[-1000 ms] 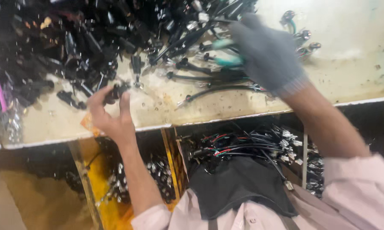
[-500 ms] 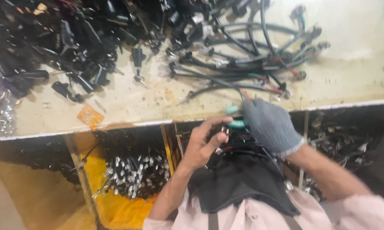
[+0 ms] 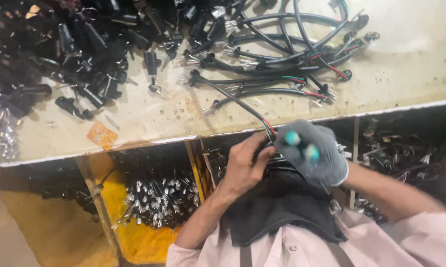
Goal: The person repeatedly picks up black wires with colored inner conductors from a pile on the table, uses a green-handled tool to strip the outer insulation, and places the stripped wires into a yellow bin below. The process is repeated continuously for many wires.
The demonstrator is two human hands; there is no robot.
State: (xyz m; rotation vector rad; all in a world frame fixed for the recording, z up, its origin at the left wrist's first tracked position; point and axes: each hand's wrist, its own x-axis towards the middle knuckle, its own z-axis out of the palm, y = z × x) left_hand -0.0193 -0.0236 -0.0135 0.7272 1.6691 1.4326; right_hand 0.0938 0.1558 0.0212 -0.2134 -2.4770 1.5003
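My left hand [image 3: 243, 165], bare, and my right hand [image 3: 313, 153], in a grey knit glove with teal fingertips, meet just below the table's front edge. Both pinch the lower end of a black cable [image 3: 235, 101] with red and green wires that runs up onto the worn white tabletop [image 3: 148, 118]. What the fingers hold between them is hidden. A loose bundle of similar black cables [image 3: 282, 54] lies on the table above my hands. A heap of black plugs and connectors [image 3: 74, 44] fills the table's upper left.
An orange tag [image 3: 102, 134] lies near the table's front edge. Under the table, a yellow bin [image 3: 134, 242] holds metal-tipped parts [image 3: 158, 198]. More wire parts [image 3: 396, 153] sit in a dark bin at the right. A black apron [image 3: 277, 207] covers my lap.
Both hands came down off the table to its front edge. The left left the connector heap, the right left the cable bundle, and they now meet on one cable's end.
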